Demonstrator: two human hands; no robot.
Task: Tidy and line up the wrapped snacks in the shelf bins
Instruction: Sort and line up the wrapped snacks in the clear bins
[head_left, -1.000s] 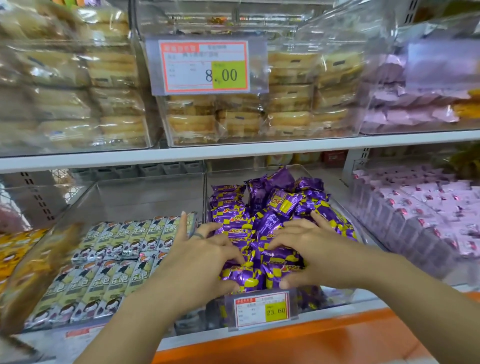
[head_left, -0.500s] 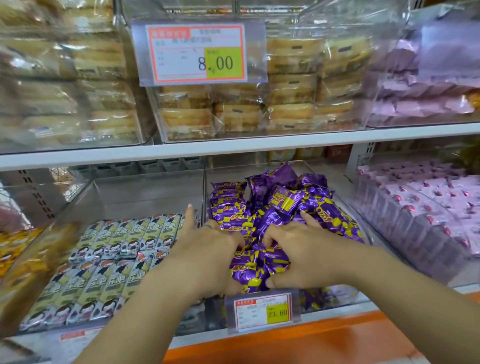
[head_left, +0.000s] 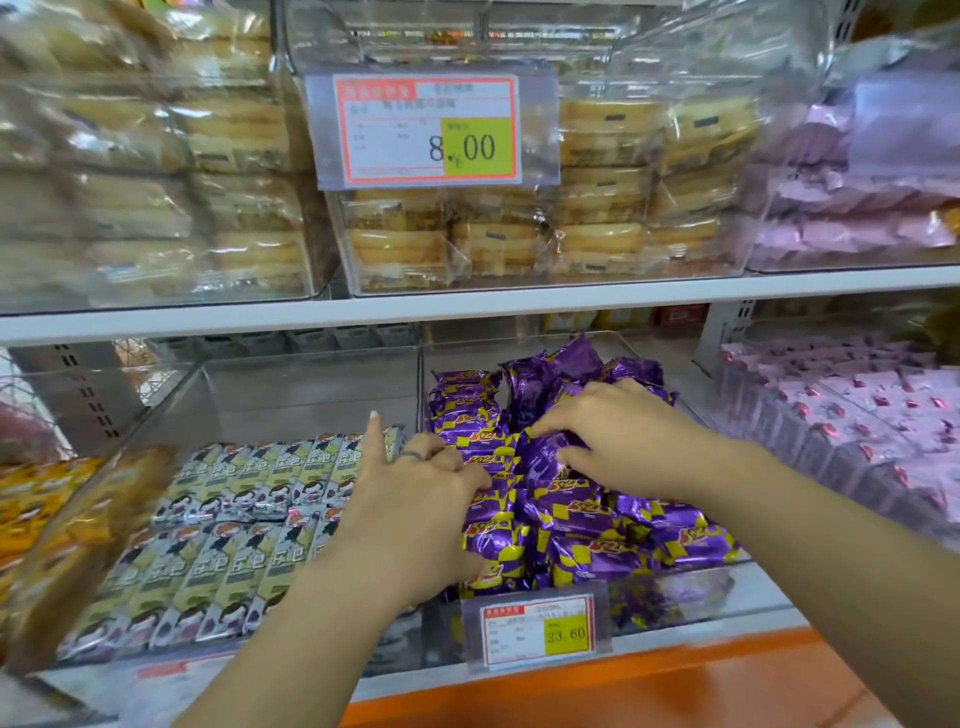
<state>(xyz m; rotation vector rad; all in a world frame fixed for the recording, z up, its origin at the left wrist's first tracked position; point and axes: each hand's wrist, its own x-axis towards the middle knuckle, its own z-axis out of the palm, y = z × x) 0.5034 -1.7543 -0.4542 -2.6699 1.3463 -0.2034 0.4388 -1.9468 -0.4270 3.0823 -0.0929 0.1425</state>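
shop shelving carries clear bins; purple wrapped snacks (head_left: 571, 514) lie heaped in the middle lower bin (head_left: 467, 356). left hand (head_left: 415, 499) curls over the front-left packs while right hand (head_left: 623, 441) pinches one mid-pile. best to turn each label-up and butt the rows together.

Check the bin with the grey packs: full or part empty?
Part empty: grey packs fill only the front two rows; the bin's back is bare.

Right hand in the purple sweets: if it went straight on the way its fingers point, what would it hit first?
Its fingers point leftward, so the right hand would probably push into the purple snacks just ahead, then the left hand; depth is hard to judge.
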